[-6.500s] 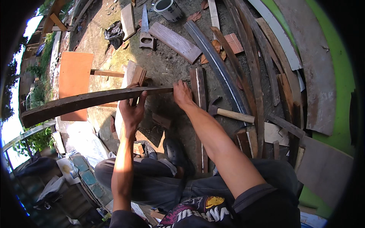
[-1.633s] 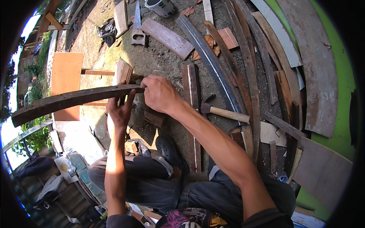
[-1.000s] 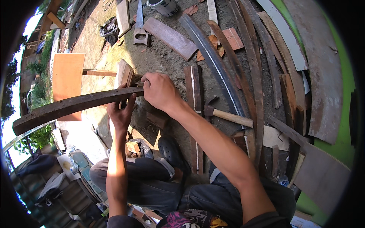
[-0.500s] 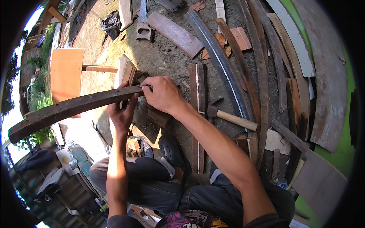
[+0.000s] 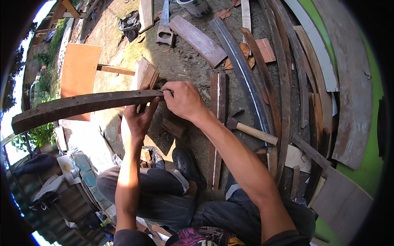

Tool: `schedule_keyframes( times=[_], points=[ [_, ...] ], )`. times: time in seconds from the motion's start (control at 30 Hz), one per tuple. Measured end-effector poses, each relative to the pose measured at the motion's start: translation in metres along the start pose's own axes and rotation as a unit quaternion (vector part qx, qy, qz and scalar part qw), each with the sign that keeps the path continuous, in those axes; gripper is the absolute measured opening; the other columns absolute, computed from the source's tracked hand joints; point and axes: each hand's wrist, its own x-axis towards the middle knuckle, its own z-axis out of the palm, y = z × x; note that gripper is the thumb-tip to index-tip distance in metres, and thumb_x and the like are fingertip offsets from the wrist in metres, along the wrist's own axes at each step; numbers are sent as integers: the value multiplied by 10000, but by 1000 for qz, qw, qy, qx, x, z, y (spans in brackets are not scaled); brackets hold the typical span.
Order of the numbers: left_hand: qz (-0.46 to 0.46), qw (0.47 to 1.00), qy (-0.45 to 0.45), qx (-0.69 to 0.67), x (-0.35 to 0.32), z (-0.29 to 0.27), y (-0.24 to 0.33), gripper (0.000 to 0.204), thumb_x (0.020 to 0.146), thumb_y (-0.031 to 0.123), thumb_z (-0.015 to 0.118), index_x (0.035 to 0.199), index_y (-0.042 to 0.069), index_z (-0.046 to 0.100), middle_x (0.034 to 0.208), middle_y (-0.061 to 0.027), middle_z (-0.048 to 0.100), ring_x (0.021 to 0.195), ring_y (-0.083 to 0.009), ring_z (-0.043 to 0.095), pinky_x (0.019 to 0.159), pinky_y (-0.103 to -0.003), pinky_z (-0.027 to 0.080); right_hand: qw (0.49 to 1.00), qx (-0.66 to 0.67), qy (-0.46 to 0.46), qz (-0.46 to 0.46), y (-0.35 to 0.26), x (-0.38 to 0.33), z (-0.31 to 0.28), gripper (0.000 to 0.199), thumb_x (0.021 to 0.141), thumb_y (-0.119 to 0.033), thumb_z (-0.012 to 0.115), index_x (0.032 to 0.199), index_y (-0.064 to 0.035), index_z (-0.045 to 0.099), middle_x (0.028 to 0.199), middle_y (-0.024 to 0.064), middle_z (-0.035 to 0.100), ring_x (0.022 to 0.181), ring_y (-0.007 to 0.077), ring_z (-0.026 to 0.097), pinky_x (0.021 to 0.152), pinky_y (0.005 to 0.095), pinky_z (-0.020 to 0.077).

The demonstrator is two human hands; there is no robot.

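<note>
A long dark wooden beam [image 5: 84, 103] is held up in front of me, stretching out to the left. My left hand [image 5: 138, 119] grips it from below near its right end, fingers wrapped round it. Right at that end, my right hand [image 5: 183, 99] is closed in a pinch; whatever sits between its fingertips is too small to make out. Behind the hands a pale-faced wooden block [image 5: 146, 73] stands on the ground, partly covered by them. A hammer [image 5: 256, 134] with a wooden handle lies to the right of my right forearm.
Near the hammer lies a wooden strip with a white line [image 5: 217, 92]. Further right are several long boards [image 5: 283, 78]. At the back lie a handsaw [image 5: 165, 35], a flat plank [image 5: 197, 40] and a bucket [image 5: 194, 7]. An orange panel [image 5: 80, 69] stands at the left.
The beam's left end has risen, so it lies more level. The whole view has shifted slightly. Both hands keep their places at the beam's right end.
</note>
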Motion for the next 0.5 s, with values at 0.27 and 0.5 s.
schedule_keyframes(
  times=[0.27, 0.5],
  points=[
    [18, 1000, -3, 3, 0, -1, 0, 323, 800, 6, 774, 1098, -35, 656, 1202, -128, 658, 996, -168, 663, 836, -288, 554, 988, -109, -98, -57, 4, 8, -14, 174, 824, -100, 560, 859, -4, 701, 835, 240, 658, 847, 414, 646, 777, 477, 508],
    [-12, 1000, -9, 27, 1, 0, 5, 397, 820, 20, 760, 1187, -45, 625, 1145, -127, 681, 1008, -169, 662, 852, -281, 546, 944, -177, -279, 14, -1, -8, -44, 197, 828, -103, 569, 931, -21, 715, 884, 232, 673, 899, 404, 647, 833, 461, 507]
  ],
)
